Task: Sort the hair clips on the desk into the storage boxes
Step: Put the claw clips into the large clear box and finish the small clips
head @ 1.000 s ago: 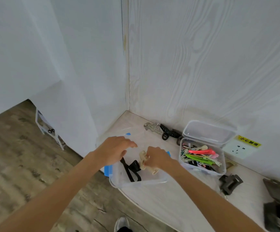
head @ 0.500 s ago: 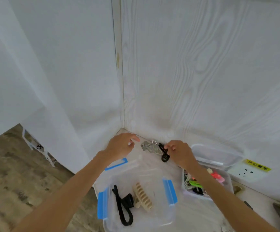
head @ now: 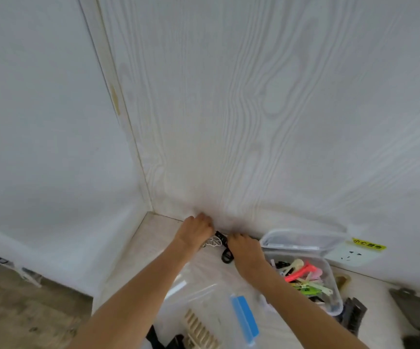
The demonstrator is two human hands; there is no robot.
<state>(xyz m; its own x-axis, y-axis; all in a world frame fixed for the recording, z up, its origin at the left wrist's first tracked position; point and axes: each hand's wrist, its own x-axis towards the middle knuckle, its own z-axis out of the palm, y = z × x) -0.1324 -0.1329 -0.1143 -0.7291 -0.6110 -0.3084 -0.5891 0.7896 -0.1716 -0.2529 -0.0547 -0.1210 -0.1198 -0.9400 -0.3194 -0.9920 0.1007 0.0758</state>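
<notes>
Head view showed both hands reaching to the wall at lower centre of the frame, where two clips lay on the table (head: 153,238). The left hand (head: 195,230) covered a white filigree clip (head: 212,241); the right hand (head: 244,248) lay over a black clip (head: 225,250) — its fingers curled, actual grip not visible. The step looked like pickup; next, each clip needed lifting to the clear box (head: 239,321) at bottom centre or the small box (head: 332,285) of coloured clips, lower right.

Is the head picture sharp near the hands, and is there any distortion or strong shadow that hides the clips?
Head view: soft motion blur around the left hand and right hand; the silver clip and black clip between them stay recognisable. Wide-angle bending curves the wall corner. Light is even, with only a faint shadow on the wall above the hands. The small clear box shows mild glare.
</notes>
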